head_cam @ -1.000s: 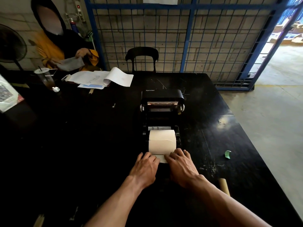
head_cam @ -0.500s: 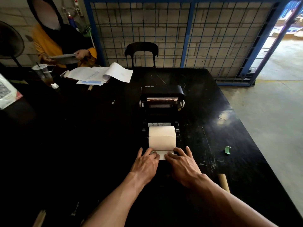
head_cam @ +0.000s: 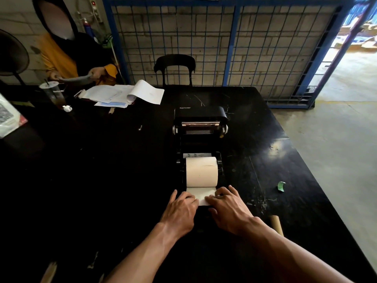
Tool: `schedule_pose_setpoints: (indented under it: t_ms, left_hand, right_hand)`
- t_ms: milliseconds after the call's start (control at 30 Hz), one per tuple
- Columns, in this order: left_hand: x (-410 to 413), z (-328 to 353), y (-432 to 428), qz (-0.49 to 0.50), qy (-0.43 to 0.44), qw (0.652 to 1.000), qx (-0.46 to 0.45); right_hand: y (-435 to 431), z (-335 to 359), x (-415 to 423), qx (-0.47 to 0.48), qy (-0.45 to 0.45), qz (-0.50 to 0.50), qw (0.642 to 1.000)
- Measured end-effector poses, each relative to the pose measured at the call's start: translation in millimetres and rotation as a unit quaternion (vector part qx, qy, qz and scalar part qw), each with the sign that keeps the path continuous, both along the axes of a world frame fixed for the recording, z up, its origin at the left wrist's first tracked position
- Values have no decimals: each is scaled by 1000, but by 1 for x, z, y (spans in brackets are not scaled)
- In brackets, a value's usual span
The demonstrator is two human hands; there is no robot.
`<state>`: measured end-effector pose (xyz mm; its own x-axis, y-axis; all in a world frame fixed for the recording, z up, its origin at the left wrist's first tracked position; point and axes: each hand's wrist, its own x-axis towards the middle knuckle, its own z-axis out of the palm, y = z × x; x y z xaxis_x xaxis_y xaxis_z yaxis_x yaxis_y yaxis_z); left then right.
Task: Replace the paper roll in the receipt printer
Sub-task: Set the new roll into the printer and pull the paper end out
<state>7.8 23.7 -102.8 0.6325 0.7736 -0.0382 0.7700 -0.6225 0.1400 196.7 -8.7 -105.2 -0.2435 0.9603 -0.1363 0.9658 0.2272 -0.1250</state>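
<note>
Black table (head_cam: 102, 180), mesh partition behind. Paper roll (head_cam: 201, 171) sits in the open printer (head_cam: 201, 113) bay. More of the paper strip (head_cam: 201, 193) shows at the printer's front than a second ago. Left hand (head_cam: 180, 209) and right hand (head_cam: 228, 209), fingers lightly bent, press its edges. Feed looks ready; lid still open.
</note>
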Motion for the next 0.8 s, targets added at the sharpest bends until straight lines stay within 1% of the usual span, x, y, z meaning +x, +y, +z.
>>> schedule_pose_setpoints:
  t_ms: [200,400,500,567,667,800]
  left_hand:
    - [-6,6,10,-4,-13,1000,-2]
    - [-1,7,13,14,-4,1000,-3]
    - [0,9,18,-5,37,999,9]
    - [1,6,19,-17,55,998,15]
    - [2,1,13,-10,44,999,18]
    - [3,-2,6,-7,23,999,35]
  right_hand:
    - [14,7,6,-8,-12,27,1000]
    - [11,11,3,-3,-16,24,1000]
    - [14,14,4,-11,-18,29,999]
    - [12,14,4,-32,-32,24,999]
    - [9,9,2,-54,-36,14,998]
    - [7,8,2,-50,-38,25,998]
